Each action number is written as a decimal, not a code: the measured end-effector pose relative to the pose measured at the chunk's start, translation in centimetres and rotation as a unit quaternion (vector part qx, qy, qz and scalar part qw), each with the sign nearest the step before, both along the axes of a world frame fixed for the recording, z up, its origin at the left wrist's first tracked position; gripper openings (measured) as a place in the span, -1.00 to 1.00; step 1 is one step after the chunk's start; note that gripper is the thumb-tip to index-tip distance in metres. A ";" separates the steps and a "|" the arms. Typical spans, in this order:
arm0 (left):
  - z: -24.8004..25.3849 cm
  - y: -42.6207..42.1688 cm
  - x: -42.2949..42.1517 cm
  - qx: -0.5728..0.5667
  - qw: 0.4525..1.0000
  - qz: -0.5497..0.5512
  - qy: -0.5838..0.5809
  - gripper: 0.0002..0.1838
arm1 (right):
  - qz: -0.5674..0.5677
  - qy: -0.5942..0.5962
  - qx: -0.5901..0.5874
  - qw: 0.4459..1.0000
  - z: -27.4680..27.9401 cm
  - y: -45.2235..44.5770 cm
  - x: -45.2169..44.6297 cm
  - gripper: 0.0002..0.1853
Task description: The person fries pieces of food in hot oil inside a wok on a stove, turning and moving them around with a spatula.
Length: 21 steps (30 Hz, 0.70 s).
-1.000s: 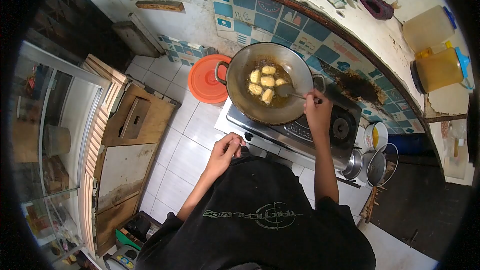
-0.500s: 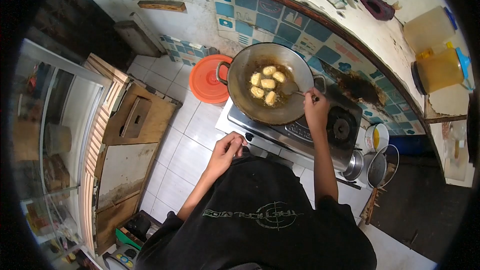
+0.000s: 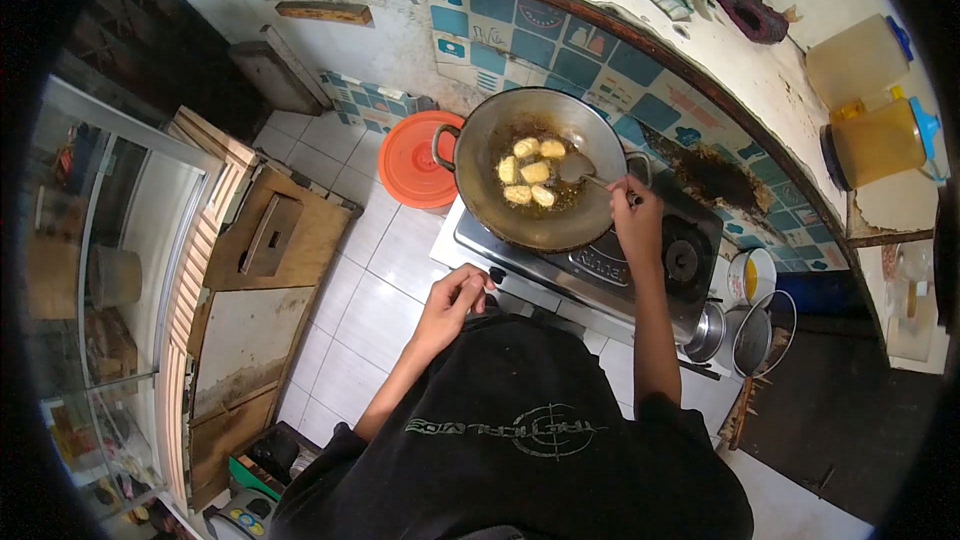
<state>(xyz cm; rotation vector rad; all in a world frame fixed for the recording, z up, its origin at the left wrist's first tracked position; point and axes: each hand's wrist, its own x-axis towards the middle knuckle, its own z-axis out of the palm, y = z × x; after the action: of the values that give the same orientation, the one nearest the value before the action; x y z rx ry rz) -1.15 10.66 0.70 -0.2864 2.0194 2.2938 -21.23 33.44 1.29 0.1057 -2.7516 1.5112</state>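
Right hand: in the head view, my right fingers [image 3: 636,215] are closed around the handle of a spatula [image 3: 574,168], with no gap that I can see.
Left hand: my left fingers [image 3: 460,295] are curled loosely in, near the stove's front edge; I see nothing in them, though something small could be hidden.
Frying pieces: six yellow pieces [image 3: 535,172] sit bunched in oil in the wok [image 3: 480,140], just beside the spatula's blade.
Splash: a quick flick of the blade could, I judge, throw hot oil onto my right wrist, close to the rim.
Burn: if my grip slid down or my knuckles dropped, they could meet the wok's right handle [image 3: 640,168], likely hot.
Tipping: a hard push against the wall of the wok might rock it on the stove [image 3: 600,258].
Breakage: crowded as they are, the pieces could stick together or tear if I prod roughly.
Left of the wok: an orange lid [image 3: 410,165] lies near the left handle, in the way if that side needs reaching.
Right of the wok: the other burner [image 3: 682,258] lies beneath my forearm's side, with a metal pot [image 3: 708,332] near the stove's end.
Behind: the tiled wall [image 3: 575,65] crowds the far rim, limiting reach there.
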 end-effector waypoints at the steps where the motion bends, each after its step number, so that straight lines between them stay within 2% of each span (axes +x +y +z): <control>1: -0.1 0.0 0.0 0.000 1.000 0.001 -0.001 -0.71 | 0.000 0.009 0.018 1.000 0.2 0.0 0.0 -0.70; 3: -0.1 0.0 0.1 0.005 1.000 0.004 0.003 -0.71 | 0.001 0.027 0.053 0.998 0.8 -0.2 0.1 -0.69; 6: -0.1 -0.2 0.2 0.005 1.000 0.004 0.004 -0.71 | 0.023 -0.010 0.126 0.992 2.3 -0.4 0.3 -0.69; 9: -0.1 -0.2 0.2 0.008 1.000 0.006 0.005 -0.71 | 0.020 0.000 0.088 0.996 -0.9 0.5 -0.5 -0.69; 12: -0.2 -0.2 0.3 0.008 1.000 0.008 0.005 -0.72 | 0.023 -0.032 -0.043 0.998 -0.2 0.4 0.1 -0.65; 15: -0.2 -0.1 0.3 0.007 1.000 0.006 0.002 -0.72 | -0.002 -0.042 0.003 0.999 0.8 0.2 0.3 -0.62; 18: -0.2 -0.1 0.2 0.007 1.000 0.006 0.000 -0.72 | 0.000 0.049 0.083 0.995 -1.3 1.1 -0.4 -0.61; 21: -0.3 -0.2 0.1 0.003 1.000 0.006 0.000 -0.72 | 0.013 -0.002 0.089 0.996 1.0 0.6 0.4 -0.63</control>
<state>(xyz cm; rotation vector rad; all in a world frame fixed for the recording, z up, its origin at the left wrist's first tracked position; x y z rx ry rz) -1.02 10.43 0.42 -0.3007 2.0152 2.3069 -20.81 34.05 2.30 0.1385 -2.8945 1.2687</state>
